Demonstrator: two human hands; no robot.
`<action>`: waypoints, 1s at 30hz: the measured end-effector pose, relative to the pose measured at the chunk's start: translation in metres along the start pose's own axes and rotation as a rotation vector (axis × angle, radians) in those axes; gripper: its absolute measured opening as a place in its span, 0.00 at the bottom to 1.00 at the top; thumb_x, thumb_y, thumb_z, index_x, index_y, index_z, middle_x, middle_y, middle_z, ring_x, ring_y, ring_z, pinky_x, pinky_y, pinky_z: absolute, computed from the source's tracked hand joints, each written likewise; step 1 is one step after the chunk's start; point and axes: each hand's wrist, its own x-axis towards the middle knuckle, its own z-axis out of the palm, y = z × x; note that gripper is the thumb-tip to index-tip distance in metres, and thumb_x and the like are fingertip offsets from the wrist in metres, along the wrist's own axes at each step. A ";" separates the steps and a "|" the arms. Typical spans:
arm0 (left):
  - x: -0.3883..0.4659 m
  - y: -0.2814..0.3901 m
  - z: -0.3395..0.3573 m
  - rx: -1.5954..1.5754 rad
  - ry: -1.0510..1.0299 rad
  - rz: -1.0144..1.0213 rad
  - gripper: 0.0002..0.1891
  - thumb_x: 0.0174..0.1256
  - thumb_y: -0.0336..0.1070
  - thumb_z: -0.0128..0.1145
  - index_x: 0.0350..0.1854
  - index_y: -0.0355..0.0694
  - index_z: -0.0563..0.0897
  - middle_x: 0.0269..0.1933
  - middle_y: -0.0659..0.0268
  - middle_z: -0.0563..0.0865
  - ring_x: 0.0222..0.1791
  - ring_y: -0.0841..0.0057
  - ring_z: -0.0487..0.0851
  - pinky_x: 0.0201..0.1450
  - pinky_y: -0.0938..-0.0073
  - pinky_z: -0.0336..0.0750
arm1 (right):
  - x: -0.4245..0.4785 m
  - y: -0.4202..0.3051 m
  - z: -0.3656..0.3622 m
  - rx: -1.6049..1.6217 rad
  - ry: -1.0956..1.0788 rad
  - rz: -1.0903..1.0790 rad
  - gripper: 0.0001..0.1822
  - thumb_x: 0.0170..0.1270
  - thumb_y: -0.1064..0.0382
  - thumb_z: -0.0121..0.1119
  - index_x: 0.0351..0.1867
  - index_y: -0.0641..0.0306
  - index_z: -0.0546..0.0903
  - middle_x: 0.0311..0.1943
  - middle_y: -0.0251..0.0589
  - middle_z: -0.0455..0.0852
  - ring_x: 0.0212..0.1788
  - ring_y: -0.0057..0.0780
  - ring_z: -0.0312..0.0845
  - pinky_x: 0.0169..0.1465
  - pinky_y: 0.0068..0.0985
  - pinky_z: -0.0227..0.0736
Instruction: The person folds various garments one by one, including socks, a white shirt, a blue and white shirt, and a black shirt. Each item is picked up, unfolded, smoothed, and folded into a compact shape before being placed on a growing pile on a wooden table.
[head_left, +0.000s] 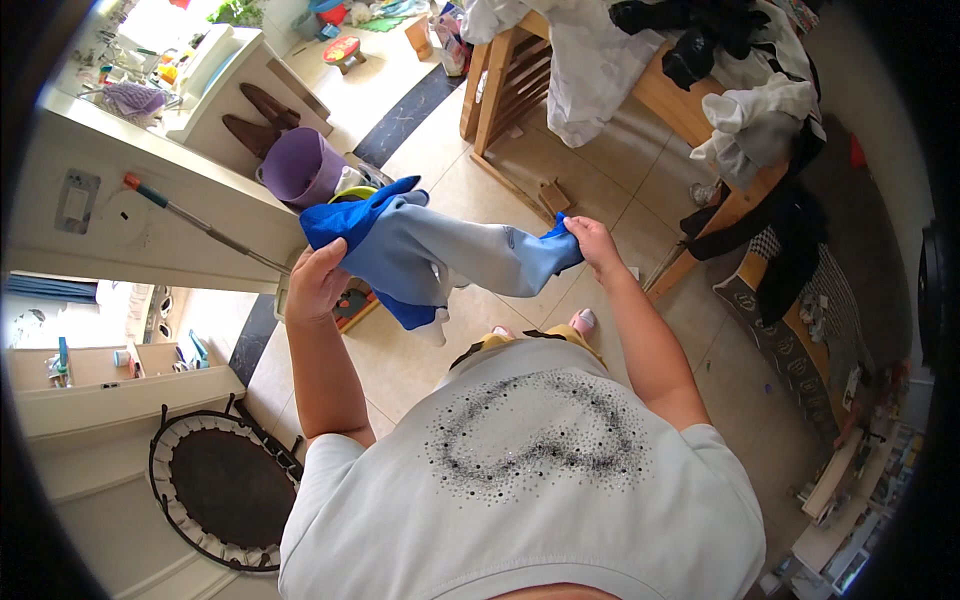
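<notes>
A blue and grey garment (465, 247), shading from pale grey to bright blue, is stretched between my two hands in front of my body. My left hand (315, 281) grips its bright blue edge, with the thumb lying on top. At the other end, my right hand (592, 240) pinches the narrow blue end between thumb and fingers. Part of the cloth hangs down between the hands, with a white piece at its lower edge. What the fabric conceals of my left fingers cannot be seen.
Beyond my left hand stand a purple bucket (304, 166) and a pole (206, 225) leaning by the wall. A wooden bench (667, 94) heaped with clothes is ahead to the right. A small trampoline (229, 487) leans at lower left. A cardboard piece (555, 196) lies on the tiles.
</notes>
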 end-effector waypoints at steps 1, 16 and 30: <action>-0.003 0.001 -0.001 0.023 0.083 0.000 0.22 0.62 0.38 0.50 0.55 0.30 0.71 0.51 0.56 0.79 0.51 0.68 0.77 0.57 0.67 0.68 | 0.000 -0.002 0.001 -0.101 0.100 -0.122 0.12 0.63 0.57 0.53 0.28 0.62 0.80 0.22 0.31 0.79 0.26 0.23 0.71 0.33 0.24 0.67; -0.001 -0.080 -0.077 -0.170 0.745 -0.205 0.12 0.57 0.35 0.51 0.41 0.35 0.74 0.38 0.58 0.80 0.37 0.67 0.80 0.41 0.63 0.76 | 0.006 -0.053 -0.042 -0.083 0.919 -0.472 0.17 0.68 0.53 0.46 0.32 0.66 0.76 0.28 0.43 0.80 0.31 0.35 0.73 0.39 0.30 0.68; -0.121 -0.259 -0.070 0.180 0.464 -1.188 0.20 0.53 0.43 0.67 0.41 0.34 0.77 0.35 0.66 0.81 0.30 0.78 0.80 0.31 0.77 0.75 | -0.106 0.122 -0.094 -0.484 -0.366 0.831 0.29 0.48 0.43 0.67 0.37 0.71 0.80 0.33 0.40 0.82 0.33 0.28 0.78 0.36 0.26 0.72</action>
